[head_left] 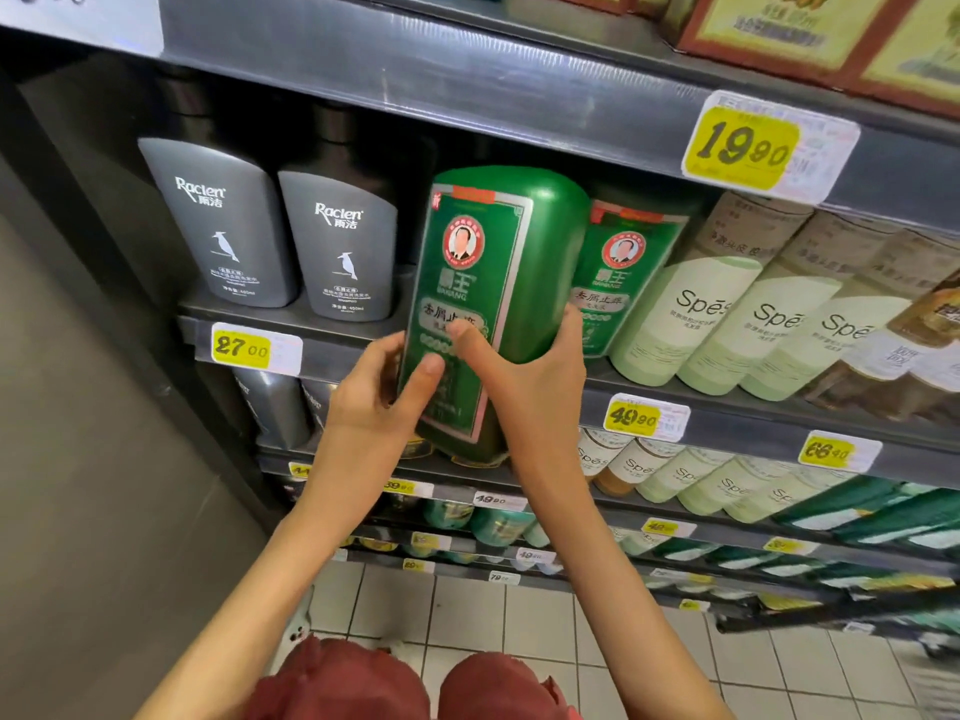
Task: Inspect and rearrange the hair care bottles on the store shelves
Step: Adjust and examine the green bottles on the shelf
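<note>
A large green shampoo bottle [493,262] with a round portrait label is held up in front of the shelf, its label facing me. My left hand [376,402] grips its lower left side, thumb across the label. My right hand [524,366] grips its lower right side, thumb also on the label. Behind it on the shelf [337,350] stands a second green bottle of the same kind [623,272]. Two grey Raclen bottles [223,220] [345,246] stand to the left.
Pale green Spes bottles [691,314] fill the shelf to the right. Yellow price tags [241,348] [743,142] line the shelf edges. The shelf above [467,80] hangs close over the bottle tops. Lower shelves hold more bottles. White floor tiles [467,610] lie below.
</note>
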### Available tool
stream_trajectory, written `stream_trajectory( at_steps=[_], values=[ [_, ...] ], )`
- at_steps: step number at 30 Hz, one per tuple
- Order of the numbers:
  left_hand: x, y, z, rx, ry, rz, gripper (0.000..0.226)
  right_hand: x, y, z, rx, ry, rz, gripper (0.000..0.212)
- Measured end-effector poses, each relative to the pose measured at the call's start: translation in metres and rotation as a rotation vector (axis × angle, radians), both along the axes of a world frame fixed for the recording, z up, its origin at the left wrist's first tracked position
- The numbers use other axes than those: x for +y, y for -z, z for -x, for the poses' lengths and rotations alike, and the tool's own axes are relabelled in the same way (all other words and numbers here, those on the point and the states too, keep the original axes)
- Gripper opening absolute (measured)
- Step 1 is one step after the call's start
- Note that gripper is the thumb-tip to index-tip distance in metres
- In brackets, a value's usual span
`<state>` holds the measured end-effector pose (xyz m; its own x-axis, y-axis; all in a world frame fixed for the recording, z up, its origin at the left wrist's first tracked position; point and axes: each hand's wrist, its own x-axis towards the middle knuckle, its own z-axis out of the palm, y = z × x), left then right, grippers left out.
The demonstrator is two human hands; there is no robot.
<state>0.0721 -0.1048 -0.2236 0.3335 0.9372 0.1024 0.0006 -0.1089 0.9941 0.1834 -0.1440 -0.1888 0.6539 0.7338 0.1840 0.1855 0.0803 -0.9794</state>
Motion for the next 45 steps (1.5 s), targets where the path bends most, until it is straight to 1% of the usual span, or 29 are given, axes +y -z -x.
stream_trajectory(
  at_steps=[1,4,5,6,9,10,12,14,16,17,19,21,22,23,24,27,28,29,31,33,35,37,38,39,40,42,43,44,45],
  values=[
    [-0.002,0.000,0.000,-0.012,0.038,0.044,0.048,-0.006,0.001,-0.002,0.052,-0.051,0.018,0.059],
    [-0.012,0.002,0.007,-0.036,0.181,0.247,0.077,-0.027,0.009,-0.006,0.225,-0.210,0.095,0.055],
    [-0.018,0.003,0.009,-0.032,0.209,0.286,0.083,-0.033,0.013,-0.008,0.266,-0.253,0.123,0.054],
    [-0.024,0.005,0.009,-0.039,0.223,0.304,0.083,-0.040,0.016,-0.010,0.296,-0.287,0.154,0.055],
    [-0.052,0.014,0.002,-0.113,0.179,0.362,0.061,-0.062,0.025,-0.025,0.322,-0.403,0.295,0.066],
    [-0.061,0.019,-0.003,-0.136,0.151,0.394,0.059,-0.070,0.027,-0.033,0.308,-0.454,0.349,0.070],
    [-0.081,0.027,-0.011,-0.179,0.106,0.470,0.060,-0.084,0.027,-0.051,0.316,-0.548,0.420,0.079],
    [-0.101,0.031,-0.020,-0.191,0.082,0.502,0.062,-0.093,0.025,-0.068,0.372,-0.580,0.435,0.088],
    [-0.121,0.030,-0.029,-0.143,0.068,0.476,0.068,-0.096,0.023,-0.080,0.357,-0.572,0.437,0.087],
    [-0.130,0.028,-0.033,-0.104,0.061,0.458,0.071,-0.098,0.024,-0.083,0.347,-0.568,0.430,0.081],
    [-0.143,0.023,-0.038,-0.018,0.060,0.445,0.078,-0.104,0.028,-0.085,0.372,-0.551,0.379,0.062],
    [-0.152,0.021,-0.039,0.062,0.083,0.443,0.080,-0.111,0.037,-0.084,0.381,-0.514,0.324,0.044],
    [-0.159,0.021,-0.040,0.102,0.079,0.433,0.079,-0.116,0.040,-0.082,0.355,-0.486,0.317,0.039],
    [-0.166,0.023,-0.042,0.149,0.064,0.417,0.080,-0.119,0.043,-0.081,0.303,-0.451,0.318,0.039],
    [-0.174,0.024,-0.046,0.206,0.045,0.402,0.086,-0.123,0.045,-0.080,0.236,-0.418,0.309,0.042],
    [-0.204,0.039,-0.065,0.390,-0.052,0.358,0.119,-0.136,0.047,-0.072,0.041,-0.375,0.259,0.050],
    [-0.212,0.044,-0.071,0.423,-0.107,0.343,0.127,-0.141,0.048,-0.070,0.002,-0.389,0.257,0.053],
    [-0.218,0.049,-0.076,0.428,-0.160,0.324,0.129,-0.145,0.048,-0.070,-0.018,-0.409,0.265,0.057],
    [-0.223,0.056,-0.080,0.388,-0.218,0.298,0.121,-0.153,0.047,-0.070,-0.022,-0.444,0.295,0.061],
    [-0.222,0.061,-0.073,0.272,-0.183,0.338,0.103,-0.162,0.044,-0.073,0.066,-0.469,0.325,0.055],
    [-0.222,0.064,-0.060,0.064,-0.053,0.440,0.090,-0.172,0.045,-0.082,0.199,-0.502,0.333,0.052],
    [-0.230,0.066,-0.047,-0.187,0.109,0.542,0.096,-0.179,0.050,-0.095,0.282,-0.534,0.339,0.059],
    [-0.234,0.067,-0.044,-0.285,0.171,0.591,0.099,-0.180,0.053,-0.102,0.322,-0.572,0.368,0.062],
    [-0.238,0.068,-0.042,-0.358,0.228,0.628,0.096,-0.180,0.058,-0.107,0.377,-0.639,0.404,0.063],
    [-0.240,0.070,-0.041,-0.410,0.289,0.655,0.086,-0.179,0.063,-0.111,0.459,-0.717,0.428,0.061],
    [-0.242,0.071,-0.043,-0.469,0.458,0.680,0.060,-0.179,0.072,-0.113,0.764,-0.843,0.431,0.055],
    [-0.242,0.072,-0.043,-0.493,0.549,0.669,0.053,-0.179,0.078,-0.112,0.883,-0.871,0.405,0.053],
    [-0.243,0.073,-0.043,-0.491,0.600,0.669,0.051,-0.180,0.083,-0.110,0.940,-0.880,0.365,0.052],
    [-0.243,0.073,-0.042,-0.440,0.588,0.688,0.054,-0.181,0.087,-0.108,0.960,-0.869,0.345,0.048]
  ],
)
